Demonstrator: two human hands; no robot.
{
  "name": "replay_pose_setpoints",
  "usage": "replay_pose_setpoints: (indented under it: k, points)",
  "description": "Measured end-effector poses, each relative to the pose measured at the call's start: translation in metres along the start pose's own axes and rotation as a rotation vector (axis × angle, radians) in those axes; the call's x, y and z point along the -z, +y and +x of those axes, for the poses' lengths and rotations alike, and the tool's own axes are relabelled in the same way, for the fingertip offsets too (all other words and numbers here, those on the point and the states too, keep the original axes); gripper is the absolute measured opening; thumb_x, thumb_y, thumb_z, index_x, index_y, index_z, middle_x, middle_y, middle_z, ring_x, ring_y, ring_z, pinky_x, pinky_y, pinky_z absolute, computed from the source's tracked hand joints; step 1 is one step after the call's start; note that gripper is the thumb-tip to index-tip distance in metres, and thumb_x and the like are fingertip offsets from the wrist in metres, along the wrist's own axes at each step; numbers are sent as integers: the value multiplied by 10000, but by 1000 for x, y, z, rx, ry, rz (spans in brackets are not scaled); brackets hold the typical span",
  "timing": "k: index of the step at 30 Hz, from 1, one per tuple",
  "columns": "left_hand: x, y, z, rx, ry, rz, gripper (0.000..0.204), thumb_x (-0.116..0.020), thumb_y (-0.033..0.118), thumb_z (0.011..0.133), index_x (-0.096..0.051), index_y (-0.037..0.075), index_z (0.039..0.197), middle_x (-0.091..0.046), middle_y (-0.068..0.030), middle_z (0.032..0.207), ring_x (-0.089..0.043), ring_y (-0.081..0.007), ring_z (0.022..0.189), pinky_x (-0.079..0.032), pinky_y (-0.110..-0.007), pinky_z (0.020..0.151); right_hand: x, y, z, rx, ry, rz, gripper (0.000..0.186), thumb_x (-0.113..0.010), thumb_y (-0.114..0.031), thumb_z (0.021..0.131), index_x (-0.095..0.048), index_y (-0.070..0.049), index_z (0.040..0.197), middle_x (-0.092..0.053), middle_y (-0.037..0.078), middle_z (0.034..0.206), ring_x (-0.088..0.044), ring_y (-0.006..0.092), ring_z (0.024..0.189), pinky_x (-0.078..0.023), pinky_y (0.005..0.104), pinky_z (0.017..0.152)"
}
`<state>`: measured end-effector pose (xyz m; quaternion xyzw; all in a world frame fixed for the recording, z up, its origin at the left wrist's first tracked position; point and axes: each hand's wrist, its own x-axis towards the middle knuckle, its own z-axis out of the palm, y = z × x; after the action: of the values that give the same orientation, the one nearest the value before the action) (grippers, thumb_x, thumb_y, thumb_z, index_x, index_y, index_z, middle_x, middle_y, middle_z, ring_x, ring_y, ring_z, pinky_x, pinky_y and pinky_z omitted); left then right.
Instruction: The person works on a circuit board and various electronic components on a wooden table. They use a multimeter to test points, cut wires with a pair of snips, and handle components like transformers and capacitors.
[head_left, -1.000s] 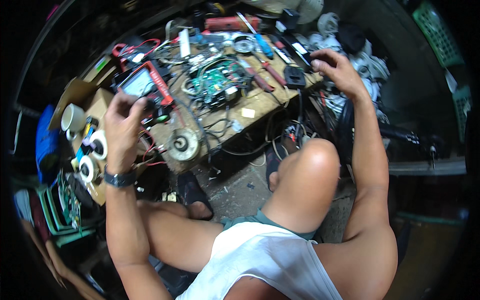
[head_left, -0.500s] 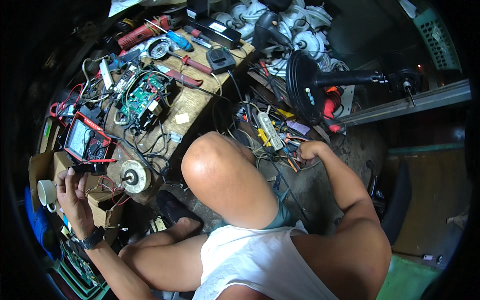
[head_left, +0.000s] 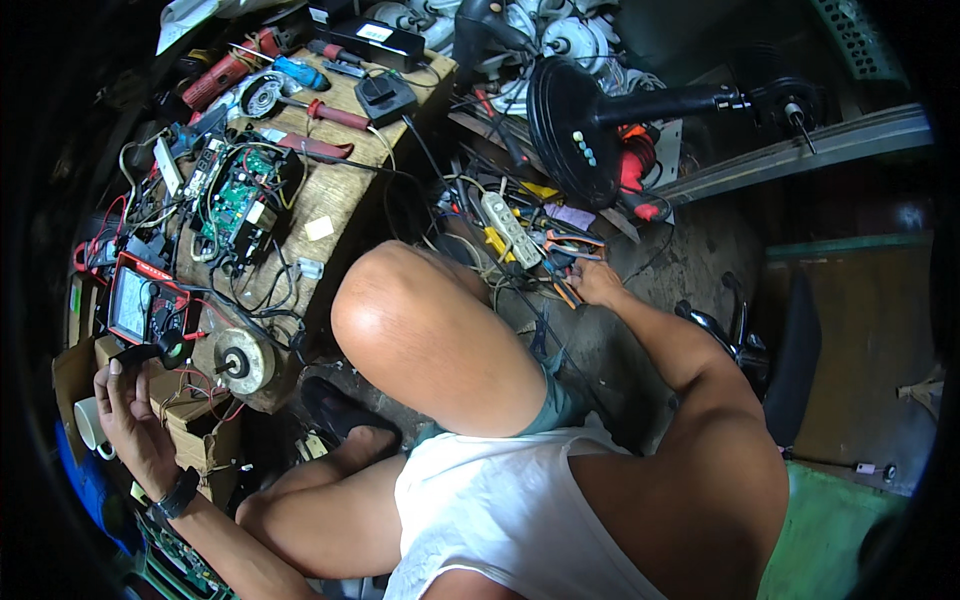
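My left hand (head_left: pixel 135 415), at the left, pinches a black roll of tape (head_left: pixel 165 350) with a green core, beside a red-framed analog multimeter (head_left: pixel 148 300) and a round motor part (head_left: pixel 244 361). My right hand (head_left: pixel 596 285) is down right of the bench, fingers curled among orange-and-black pliers (head_left: pixel 573 243) beside a white power strip (head_left: pixel 510 226); what exactly they grip is too small to make out. On the bench sit an exposed green circuit board (head_left: pixel 240 198), red-handled tools (head_left: pixel 335 115) and a black charger-like block (head_left: pixel 385 98).
The cluttered wooden bench (head_left: pixel 350 180) fills the upper left, with cardboard boxes (head_left: pixel 200 445) below. A black stand with a round base (head_left: pixel 560 140), white fan parts (head_left: pixel 575 40) and a metal rail (head_left: pixel 840 140) are upper right; a brown panel (head_left: pixel 860 350) stands at right.
The view has swung right. My right hand has left the bench's far right end and dropped into the tool pile below. My left hand still holds the black tape.
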<state>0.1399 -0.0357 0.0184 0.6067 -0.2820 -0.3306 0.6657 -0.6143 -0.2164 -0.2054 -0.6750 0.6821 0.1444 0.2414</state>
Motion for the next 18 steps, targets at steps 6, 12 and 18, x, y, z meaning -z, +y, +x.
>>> replay_pose_setpoints:
  k: [6, 12, 18]
  points:
    - [12, -4, -5, 27, 25, -11, 212, -677, 140, 1066, -626, 2, 1218, -703, -144, 1247, -690, -254, 1222, -524, -445, 1173, -29, -10, -53, 228, 294, 218, 415, -625, -282, 1055, -557, -15, 1365, -648, 211, 968, -664, 432, 944, -521, 555, 851]
    - [-45, 8, -18, -25, 143, 44, 218, -708, 136, 1041, -641, 27, 1217, -716, -98, 1163, -718, -204, 1100, -616, -359, 970, -116, -6, -95, 81, 92, 515, 338, -651, -167, 1029, -524, -42, 1316, -698, 241, 1150, -687, 459, 1071, -540, 541, 927]
    - [-92, 23, -24, -30, 134, -46, 120, -738, 105, 1020, -641, 36, 1029, -663, -37, 1010, -696, -134, 926, -646, -312, 869, -128, -18, -90, -29, -188, 471, 381, -671, -202, 1017, -538, -40, 1335, -697, 227, 1185, -680, 427, 1102, -534, 516, 951]
